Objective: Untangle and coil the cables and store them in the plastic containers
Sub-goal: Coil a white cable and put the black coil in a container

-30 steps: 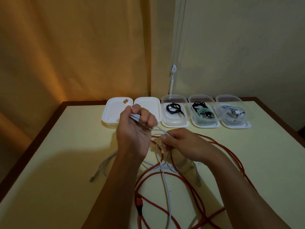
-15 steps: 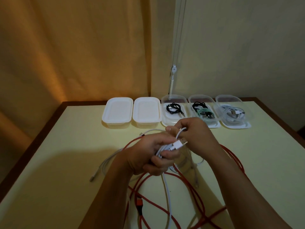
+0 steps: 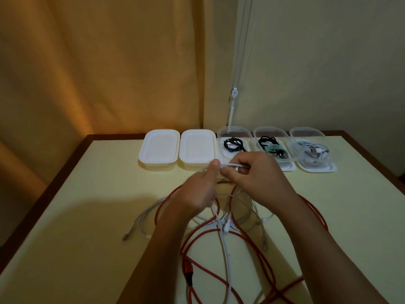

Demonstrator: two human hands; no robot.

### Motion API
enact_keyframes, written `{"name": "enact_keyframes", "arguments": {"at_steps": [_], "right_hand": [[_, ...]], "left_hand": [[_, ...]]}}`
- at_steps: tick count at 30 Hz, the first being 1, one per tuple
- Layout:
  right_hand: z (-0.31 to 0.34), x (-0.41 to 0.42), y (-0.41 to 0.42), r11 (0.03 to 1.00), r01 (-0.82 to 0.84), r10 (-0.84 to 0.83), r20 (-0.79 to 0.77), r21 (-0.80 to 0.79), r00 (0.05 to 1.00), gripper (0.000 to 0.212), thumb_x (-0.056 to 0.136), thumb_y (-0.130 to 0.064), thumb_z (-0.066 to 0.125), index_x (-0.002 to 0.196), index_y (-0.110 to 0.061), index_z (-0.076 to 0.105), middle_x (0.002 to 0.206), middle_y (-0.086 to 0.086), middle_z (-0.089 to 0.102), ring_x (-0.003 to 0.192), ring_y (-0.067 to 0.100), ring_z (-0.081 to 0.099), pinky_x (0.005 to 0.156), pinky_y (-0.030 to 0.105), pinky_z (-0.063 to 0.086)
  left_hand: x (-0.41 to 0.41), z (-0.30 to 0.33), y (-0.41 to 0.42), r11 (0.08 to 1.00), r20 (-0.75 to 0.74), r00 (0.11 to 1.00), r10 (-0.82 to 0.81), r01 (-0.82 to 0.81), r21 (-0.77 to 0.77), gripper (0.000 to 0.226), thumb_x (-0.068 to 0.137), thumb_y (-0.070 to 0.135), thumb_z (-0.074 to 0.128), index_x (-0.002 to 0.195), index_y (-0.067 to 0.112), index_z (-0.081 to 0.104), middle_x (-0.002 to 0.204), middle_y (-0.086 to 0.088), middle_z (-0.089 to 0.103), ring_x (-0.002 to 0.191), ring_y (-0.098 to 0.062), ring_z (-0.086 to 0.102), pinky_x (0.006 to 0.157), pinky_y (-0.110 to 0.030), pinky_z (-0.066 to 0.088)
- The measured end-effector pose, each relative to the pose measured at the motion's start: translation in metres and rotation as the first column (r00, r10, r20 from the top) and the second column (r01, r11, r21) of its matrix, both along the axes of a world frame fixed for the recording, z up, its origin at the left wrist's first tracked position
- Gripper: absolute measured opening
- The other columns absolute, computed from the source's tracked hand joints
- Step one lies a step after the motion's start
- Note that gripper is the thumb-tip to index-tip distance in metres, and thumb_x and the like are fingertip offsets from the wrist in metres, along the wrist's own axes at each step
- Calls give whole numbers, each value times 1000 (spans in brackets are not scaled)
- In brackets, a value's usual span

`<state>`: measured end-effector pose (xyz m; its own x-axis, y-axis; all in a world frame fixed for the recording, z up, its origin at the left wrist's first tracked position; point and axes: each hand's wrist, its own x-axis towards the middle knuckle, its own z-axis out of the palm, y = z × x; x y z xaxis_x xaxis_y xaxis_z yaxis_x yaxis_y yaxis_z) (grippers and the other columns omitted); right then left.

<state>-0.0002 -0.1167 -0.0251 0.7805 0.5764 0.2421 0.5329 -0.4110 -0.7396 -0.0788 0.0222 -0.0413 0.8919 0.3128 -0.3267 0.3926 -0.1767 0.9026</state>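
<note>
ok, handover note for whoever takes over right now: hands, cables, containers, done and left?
Left hand: grips a bundle of white cable.
Right hand: pinches the same cable's end, held taut between both hands.
Red cable: loose on the table, tangled with white cables.
Containers: two lidded ones on the left, three open ones on the right with coiled cables inside.
Done: three containers filled.
Left: finish coiling the white cable, untangle the rest and the red one, store them.
</note>
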Motion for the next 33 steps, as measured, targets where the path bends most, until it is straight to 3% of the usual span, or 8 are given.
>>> {"name": "enact_keyframes", "arguments": {"at_steps": [2, 5, 12, 16, 20, 24, 30, 33], "right_hand": [[5, -5, 0, 999, -35, 35, -24, 7, 999, 11, 93, -32, 68, 87, -26, 76, 63, -21, 64, 59, 0, 59, 57, 19, 43], [6, -9, 3, 992, -124, 124, -55, -11, 991, 20, 98, -33, 60, 91, -25, 77, 77, -6, 72, 72, 14, 66, 69, 39, 55], [7, -7, -2, 997, -66, 69, -105, 25, 992, 19, 97, -42, 59, 95, -29, 73, 86, -6, 73, 81, 9, 68, 79, 42, 58], [13, -6, -2, 982, -89, 123, -208, 167, 970, 31, 99, -44, 56, 129, -39, 62, 109, -15, 69, 104, 0, 65, 97, 39, 54], [26, -15, -3, 942, -270, 326, -359, 198, 874, 31, 106, -27, 44, 129, -28, 65, 89, 3, 72, 74, -5, 63, 78, 15, 50], [27, -14, -8, 926, -312, 376, -423, 213, 824, 30, 105, -25, 45, 113, -19, 73, 59, -9, 57, 72, 6, 65, 75, 16, 53], [28, -8, -15, 929, -229, 347, -471, 291, 811, 30, 90, -33, 63, 105, -11, 77, 83, 19, 74, 88, 35, 74, 82, 34, 62], [25, -5, -14, 944, -172, 288, -451, 281, 845, 31, 86, -35, 67, 102, -11, 78, 91, 17, 75, 90, 31, 74, 81, 35, 62]], "left_hand": [[1, -5, 7, 991, 112, 985, 135, -135, -9, 47, 104, 49, 31, 70, 19, 44, 56, 4, 39, 48, -11, 35, 51, -25, 33], [3, -2, 9, 938, 230, 944, 238, -162, -307, 25, 105, 23, 33, 85, 12, 44, 56, -1, 35, 45, -9, 30, 43, -21, 25], [-5, 5, 11, 827, 417, 901, 117, 144, -543, 29, 105, 17, 28, 84, 11, 47, 53, 5, 33, 46, -7, 30, 54, -25, 25], [-12, 8, 4, 774, 495, 863, -105, 383, -503, 22, 96, 21, 38, 82, 9, 50, 54, 5, 36, 48, -8, 33, 56, -31, 21], [-17, 6, 1, 703, 521, 819, -240, 517, -489, 24, 97, 19, 40, 85, 11, 59, 56, 4, 31, 50, -9, 30, 59, -38, 17], [-19, 5, 3, 680, 515, 805, -294, 555, -479, 21, 93, 24, 48, 88, 11, 64, 55, 5, 34, 50, -10, 33, 59, -28, 36], [-20, 13, 2, 827, 470, 832, -294, 468, -311, 28, 95, 19, 46, 96, 8, 71, 56, -4, 57, 65, -21, 65, 71, -30, 52], [-18, 15, 5, 912, 428, 870, -245, 357, -203, 28, 91, 25, 53, 94, 2, 70, 66, -8, 65, 76, -21, 70, 77, -32, 54]]}}
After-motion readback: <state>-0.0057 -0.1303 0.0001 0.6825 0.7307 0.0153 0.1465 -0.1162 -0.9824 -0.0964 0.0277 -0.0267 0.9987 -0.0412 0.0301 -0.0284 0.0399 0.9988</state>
